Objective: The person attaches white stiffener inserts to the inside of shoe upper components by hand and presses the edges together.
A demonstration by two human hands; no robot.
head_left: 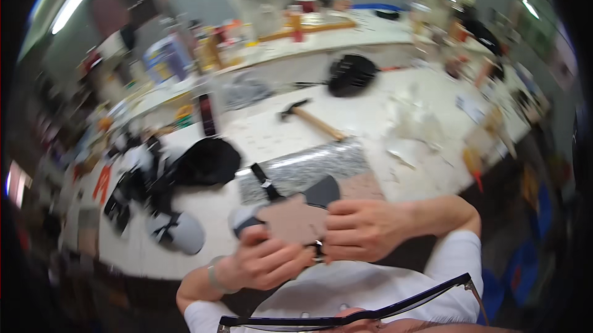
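Note:
Close to my body, both hands are closed, with their fingers meeting. A short black strap piece [317, 250] with a shiny spot shows between my left hand [270, 261] and my right hand [363, 229]; the fingers cover most of it. Just beyond them lies a pinkish-tan sheet [290, 219]. Dark grey curved pieces [322, 191] show at its far edge, and a black strap [264, 180] sticks out past it. Behind these is a shiny grey speckled slab [302, 169].
A hammer [316, 122] with a wooden handle lies beyond the slab. To the left are a black rounded piece [207, 161], a grey sole [179, 234] with black straps, and orange scissors-like handles [102, 183]. Crumpled clear plastic [415, 124] lies right; a black object [351, 75] sits farther back.

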